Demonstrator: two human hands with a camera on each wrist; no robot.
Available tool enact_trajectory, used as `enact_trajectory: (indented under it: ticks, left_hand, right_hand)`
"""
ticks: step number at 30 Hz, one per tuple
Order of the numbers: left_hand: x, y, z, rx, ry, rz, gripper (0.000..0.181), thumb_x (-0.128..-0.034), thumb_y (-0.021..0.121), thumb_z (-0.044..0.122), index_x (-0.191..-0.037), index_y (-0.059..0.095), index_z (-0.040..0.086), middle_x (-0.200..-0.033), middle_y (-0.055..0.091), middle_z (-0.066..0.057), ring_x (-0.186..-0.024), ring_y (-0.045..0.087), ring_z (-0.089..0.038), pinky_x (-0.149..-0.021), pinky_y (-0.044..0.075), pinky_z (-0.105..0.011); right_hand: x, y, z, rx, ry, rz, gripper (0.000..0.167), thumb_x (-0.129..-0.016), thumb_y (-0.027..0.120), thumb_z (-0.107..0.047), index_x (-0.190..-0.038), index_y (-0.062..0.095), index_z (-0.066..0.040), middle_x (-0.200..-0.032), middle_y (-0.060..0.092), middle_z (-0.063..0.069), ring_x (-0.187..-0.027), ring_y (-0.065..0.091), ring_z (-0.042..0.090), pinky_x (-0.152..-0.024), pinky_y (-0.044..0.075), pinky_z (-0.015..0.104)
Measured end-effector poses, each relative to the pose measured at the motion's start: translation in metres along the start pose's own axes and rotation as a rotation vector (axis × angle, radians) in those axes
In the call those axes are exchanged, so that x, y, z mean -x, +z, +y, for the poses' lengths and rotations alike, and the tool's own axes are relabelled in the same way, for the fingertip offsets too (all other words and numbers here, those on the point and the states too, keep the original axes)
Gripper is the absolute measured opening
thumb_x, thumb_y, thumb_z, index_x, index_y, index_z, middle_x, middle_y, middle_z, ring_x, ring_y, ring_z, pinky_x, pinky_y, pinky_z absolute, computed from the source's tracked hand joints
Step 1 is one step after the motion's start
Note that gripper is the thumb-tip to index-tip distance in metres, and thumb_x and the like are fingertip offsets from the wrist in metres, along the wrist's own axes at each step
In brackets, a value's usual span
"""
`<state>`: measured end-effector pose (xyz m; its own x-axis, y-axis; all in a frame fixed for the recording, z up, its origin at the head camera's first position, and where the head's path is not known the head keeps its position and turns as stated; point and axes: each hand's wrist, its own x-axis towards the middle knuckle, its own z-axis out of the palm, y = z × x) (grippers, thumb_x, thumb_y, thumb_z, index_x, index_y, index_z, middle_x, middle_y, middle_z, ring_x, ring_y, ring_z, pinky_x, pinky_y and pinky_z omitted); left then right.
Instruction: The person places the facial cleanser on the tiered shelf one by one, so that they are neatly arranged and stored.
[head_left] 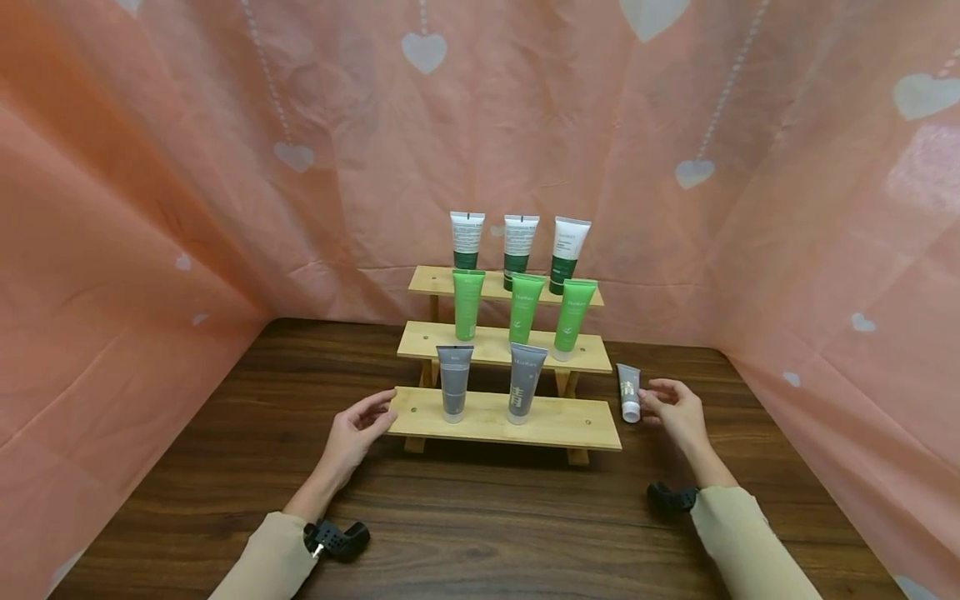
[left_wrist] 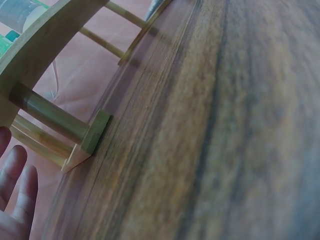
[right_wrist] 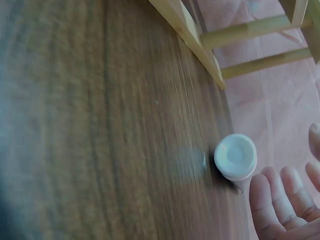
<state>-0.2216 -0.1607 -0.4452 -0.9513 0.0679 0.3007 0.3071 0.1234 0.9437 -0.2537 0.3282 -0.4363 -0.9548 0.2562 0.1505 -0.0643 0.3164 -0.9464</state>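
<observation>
A grey tube (head_left: 629, 390) with a white cap (right_wrist: 236, 157) lies on the table, right of the stepped wooden stand. Close beside it is my right hand (head_left: 678, 414), its fingers (right_wrist: 286, 195) extended and not wrapped round the tube; whether the thumb touches it I cannot tell. My left hand (head_left: 354, 437) is at the left end of the bottom shelf (head_left: 487, 425), with relaxed fingers (left_wrist: 25, 192) by the board's edge. Contact there is unclear. Two grey tubes, left (head_left: 454, 383) and right (head_left: 525, 383), stand cap down on that shelf.
Three green tubes (head_left: 467, 304) stand on the middle shelf (head_left: 491, 342). The top shelf (head_left: 431, 281) holds three white and dark green tubes (head_left: 567, 250). A pink curtain with hearts (head_left: 360, 183) surrounds the dark wooden table (head_left: 480, 533) at the back and sides.
</observation>
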Motion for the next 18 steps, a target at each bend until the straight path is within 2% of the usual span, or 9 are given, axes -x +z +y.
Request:
enact_trajectory:
  ticks: [5,11,18]
  left_hand:
    - [-0.001,0.001,0.000,0.006,-0.009,0.001,0.037,-0.0887,0.064,0.011,-0.123,0.058,-0.001,-0.110,0.060,-0.019,-0.094,0.055,-0.015,-0.075,0.045,-0.019]
    - [0.000,0.001,-0.001,-0.002,-0.017,0.008,0.037,-0.0886,0.065,0.012,-0.123,0.058,-0.001,-0.111,0.060,-0.019,-0.095,0.054,-0.018,-0.075,0.045,-0.019]
    - [0.000,0.001,0.000,0.005,-0.016,0.016,0.037,-0.0884,0.065,0.010,-0.123,0.058,-0.001,-0.111,0.060,-0.019,-0.095,0.055,-0.018,-0.075,0.045,-0.020]
  right_hand:
    - [-0.008,-0.001,0.002,0.020,0.069,-0.021,0.047,-0.090,0.062,-0.010,-0.125,0.041,0.012,-0.093,0.062,0.009,-0.072,0.064,0.011,-0.067,0.054,0.039]
    - [-0.015,0.003,0.007,0.111,0.121,-0.017,0.045,-0.088,0.062,-0.006,-0.123,0.042,0.013,-0.099,0.055,0.020,-0.069,0.060,0.012,-0.061,0.054,0.031]
    - [-0.018,0.009,0.012,0.107,0.166,-0.009,0.045,-0.087,0.064,-0.004,-0.122,0.042,0.013,-0.096,0.053,0.018,-0.064,0.056,0.008,-0.056,0.053,0.026]
